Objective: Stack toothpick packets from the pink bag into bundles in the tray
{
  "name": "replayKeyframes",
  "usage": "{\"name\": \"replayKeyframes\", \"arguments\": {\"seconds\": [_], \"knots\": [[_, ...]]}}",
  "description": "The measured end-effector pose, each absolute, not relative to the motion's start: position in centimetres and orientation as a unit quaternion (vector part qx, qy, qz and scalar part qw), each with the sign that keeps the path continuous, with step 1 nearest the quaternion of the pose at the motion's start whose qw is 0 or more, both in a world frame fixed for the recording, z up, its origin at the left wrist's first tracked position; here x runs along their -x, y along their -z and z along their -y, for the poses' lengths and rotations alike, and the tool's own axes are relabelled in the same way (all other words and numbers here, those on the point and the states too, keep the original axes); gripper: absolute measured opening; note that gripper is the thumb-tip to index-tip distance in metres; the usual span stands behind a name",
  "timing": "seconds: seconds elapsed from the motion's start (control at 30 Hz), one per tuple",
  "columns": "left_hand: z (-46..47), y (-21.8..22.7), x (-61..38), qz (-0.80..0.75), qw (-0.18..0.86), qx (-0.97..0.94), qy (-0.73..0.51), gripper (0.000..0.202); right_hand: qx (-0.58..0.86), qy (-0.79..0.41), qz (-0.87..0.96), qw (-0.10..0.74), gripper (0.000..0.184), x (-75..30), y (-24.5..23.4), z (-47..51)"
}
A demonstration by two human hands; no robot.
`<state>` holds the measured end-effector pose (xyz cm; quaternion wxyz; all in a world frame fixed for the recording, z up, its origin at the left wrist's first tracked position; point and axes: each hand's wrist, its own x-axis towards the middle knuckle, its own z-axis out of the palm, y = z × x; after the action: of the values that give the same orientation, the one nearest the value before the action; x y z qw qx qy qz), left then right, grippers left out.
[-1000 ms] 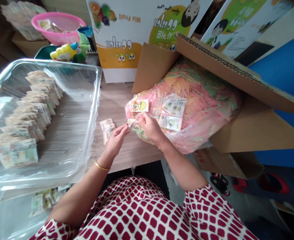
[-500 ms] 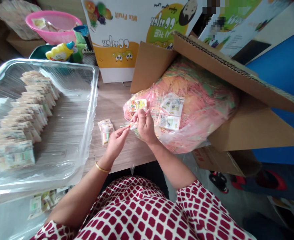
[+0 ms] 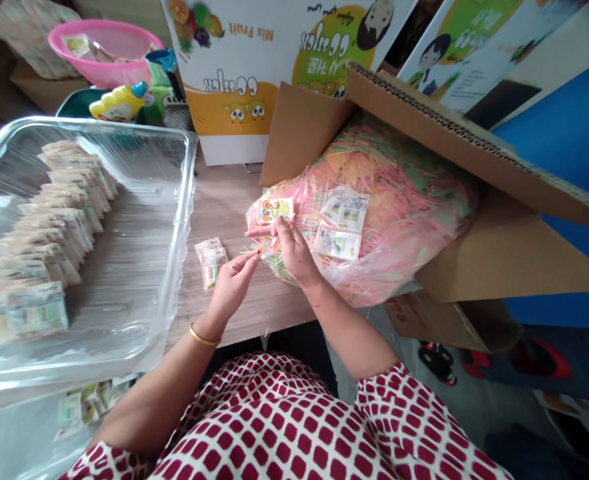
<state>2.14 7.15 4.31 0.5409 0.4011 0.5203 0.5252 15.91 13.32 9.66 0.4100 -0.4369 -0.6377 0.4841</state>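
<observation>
Head cam, left to right:
- clear plastic tray (image 3: 189, 200): rows of printed packets (image 3: 24, 310) overlapping in a long line, under clear film
- below the tray, more printed packets (image 3: 81, 407) lying in clear plastic
- behind it, pink plastic basin (image 3: 104, 40) holding a few packets, yellow squeeze bottle (image 3: 119, 103) just beside it
- wooden table (image 3: 234, 200): small stack of stick packets (image 3: 211, 263) lying just left of the hands
- left hand (image 3: 231, 287), gold bangle (image 3: 204, 337) on the wrist: thumb and fingertips pinched on a small coloured strip (image 3: 267, 248) (too small to tell exactly what)
- right hand (image 3: 294, 253): fingers closed on the same strip from the other side, one finger stretched left
- clear bag of pink, green and yellow sticks (image 3: 389, 193), sitting in an open cardboard box (image 3: 474, 267), three printed cards (image 3: 347, 213) on top, right behind the right hand
</observation>
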Motion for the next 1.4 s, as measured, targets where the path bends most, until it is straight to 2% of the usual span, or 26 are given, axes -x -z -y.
{"name": "replayKeyframes", "arguments": {"seconds": [0.1, 0.3, 0.4, 0.57, 0.7, 0.83, 0.9, 1.07, 1.17, 1.23, 1.33, 1.4], "knots": [[-7.3, -4.3, -2.2, -0.495, 0.576, -0.368, -0.536, 0.038, 0.445, -0.496, 0.642, 0.380, 0.044, -16.0, -9.6, -13.2], [-7.7, -4.9, -2.0, -0.443, 0.665, -0.272, -0.536, 0.031, 0.408, -0.517, 0.645, 0.387, 0.045, -16.6, -9.4, -13.5], [-7.8, -5.2, -2.1, -0.429, 0.672, -0.266, -0.541, 0.028, 0.405, -0.522, 0.647, 0.380, 0.046, -16.8, -9.5, -13.7], [-8.1, -6.0, -2.3, -0.424, 0.691, -0.243, -0.533, 0.036, 0.363, -0.563, 0.643, 0.371, 0.036, -16.6, -9.7, -13.5], [-8.1, -6.6, -2.3, -0.417, 0.691, -0.246, -0.537, 0.037, 0.357, -0.599, 0.613, 0.373, 0.041, -16.8, -9.9, -13.8], [-7.8, -6.8, -2.1, -0.397, 0.699, -0.281, -0.524, 0.035, 0.378, -0.558, 0.639, 0.370, 0.044, -17.3, -10.3, -14.2], [-7.6, -6.7, -2.0, -0.403, 0.694, -0.301, -0.516, 0.034, 0.387, -0.540, 0.651, 0.367, 0.047, -17.8, -10.8, -14.3], [-7.2, -6.5, -1.7, -0.424, 0.687, -0.299, -0.509, 0.038, 0.359, -0.517, 0.730, 0.267, 0.044, -18.8, -11.6, -14.7], [-7.1, -6.7, -1.7, -0.406, 0.689, -0.324, -0.506, 0.039, 0.374, -0.504, 0.725, 0.284, 0.040, -18.7, -11.3, -14.8], [-7.1, -6.7, -1.7, -0.410, 0.680, -0.341, -0.504, 0.038, 0.375, -0.508, 0.728, 0.267, 0.035, -18.5, -10.9, -14.7], [-6.3, -5.9, -1.2, -0.455, 0.638, -0.356, -0.508, 0.039, 0.382, -0.505, 0.736, 0.239, 0.024, -17.6, -10.0, -14.3], [-5.0, -4.9, -0.7, -0.518, 0.553, -0.386, -0.526, 0.040, 0.412, -0.480, 0.734, 0.248, 0.019, -16.7, -9.1, -14.0]]}}
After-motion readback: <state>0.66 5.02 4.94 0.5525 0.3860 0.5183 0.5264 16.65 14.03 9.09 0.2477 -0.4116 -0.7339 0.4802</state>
